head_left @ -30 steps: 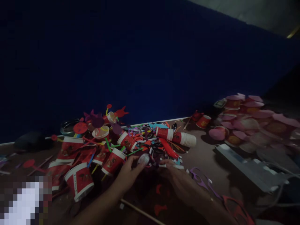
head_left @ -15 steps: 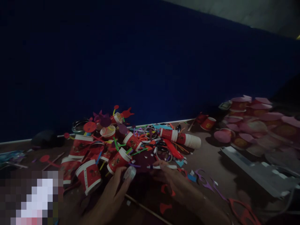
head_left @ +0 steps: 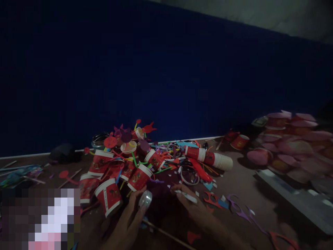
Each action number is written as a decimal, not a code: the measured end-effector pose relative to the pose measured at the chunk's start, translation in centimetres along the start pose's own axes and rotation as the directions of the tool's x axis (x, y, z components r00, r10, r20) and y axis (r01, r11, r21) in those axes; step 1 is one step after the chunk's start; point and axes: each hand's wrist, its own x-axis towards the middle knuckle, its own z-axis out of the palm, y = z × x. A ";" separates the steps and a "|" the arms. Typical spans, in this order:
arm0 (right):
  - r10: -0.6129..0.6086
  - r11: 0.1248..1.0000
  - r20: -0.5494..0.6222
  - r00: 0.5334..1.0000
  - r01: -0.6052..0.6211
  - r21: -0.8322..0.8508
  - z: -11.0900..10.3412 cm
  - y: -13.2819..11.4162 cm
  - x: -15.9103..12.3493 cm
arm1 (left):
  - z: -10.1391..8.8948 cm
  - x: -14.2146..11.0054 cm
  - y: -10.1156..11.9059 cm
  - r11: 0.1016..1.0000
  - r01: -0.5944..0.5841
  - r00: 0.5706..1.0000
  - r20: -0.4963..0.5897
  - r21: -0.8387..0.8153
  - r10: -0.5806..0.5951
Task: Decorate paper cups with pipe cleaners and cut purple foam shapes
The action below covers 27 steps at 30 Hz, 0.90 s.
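Silvery round object (head_left: 145, 200) sits in the half-closed left hand (head_left: 130, 213); the right hand (head_left: 195, 212) pinches a white pen (head_left: 188, 197), more tilted than before. Brown table (head_left: 231, 185) is open right of the cup stack (head_left: 217, 160).

Brown tabletop (head_left: 232, 180) carries red paper cups (head_left: 108, 197), cut paper scraps (head_left: 194, 237), stick (head_left: 166, 233).

small round silvery-clear object (head_left: 145, 200), shiny, held tilted, partly covered, well in from the worktop's (head_left: 231, 177) far edge, slim white pen-like tool (head_left: 189, 198), held slanting to its right, narrow end toward the round object, similarly far from that edge
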 end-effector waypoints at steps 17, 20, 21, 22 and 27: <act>0.122 0.746 0.371 0.921 -0.332 0.578 2.1 -0.4 1.4 | 0.4 1.0 -2.9 1.000 -0.024 1.000 0.001 -0.018 0.024; 0.079 0.754 0.199 0.977 -0.189 0.629 1.9 -0.6 2.7 | 0.3 1.0 -3.0 1.000 -0.020 1.000 0.005 -0.018 0.021; 0.083 0.742 0.218 0.972 -0.206 0.638 1.8 -0.7 3.0 | 0.3 1.0 -3.1 1.000 -0.020 1.000 0.008 -0.015 0.020; 0.097 0.728 0.270 0.958 -0.253 0.637 1.6 -0.7 3.2 | 0.3 1.0 -3.3 1.000 -0.021 1.000 0.011 -0.010 0.021; 0.061 0.810 0.125 0.990 -0.122 0.573 1.2 -0.6 3.9 | 0.5 1.1 -3.9 1.000 -0.019 1.000 0.004 -0.009 0.019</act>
